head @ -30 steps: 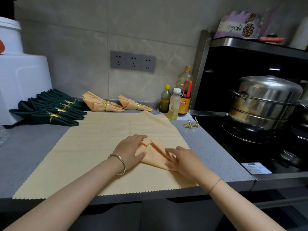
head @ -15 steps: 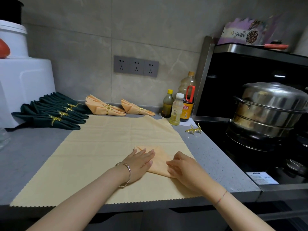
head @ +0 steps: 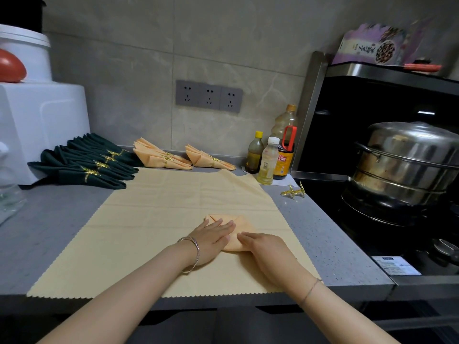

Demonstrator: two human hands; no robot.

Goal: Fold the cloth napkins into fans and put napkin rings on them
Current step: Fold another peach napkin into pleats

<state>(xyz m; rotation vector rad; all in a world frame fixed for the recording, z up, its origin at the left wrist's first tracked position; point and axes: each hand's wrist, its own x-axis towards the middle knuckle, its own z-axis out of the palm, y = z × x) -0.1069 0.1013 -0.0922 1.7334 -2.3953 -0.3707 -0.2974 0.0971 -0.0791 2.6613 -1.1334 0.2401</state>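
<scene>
Creasing napkin (head: 242, 223) | our left hand (head: 213, 238), right hand (head: 267, 249) flat, pressing it | we should press evenly — sharp folds

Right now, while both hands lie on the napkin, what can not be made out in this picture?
All in the head view:
- Orange napkin: the left hand and right hand cover its near part, so the folds there are hidden.
- Gold napkin rings: too small to count.
- Clear glass item: cut off by the left edge.
- Steamer pot: cut off by the right edge.
- Dark sauce bottle: label too small to read.
</scene>
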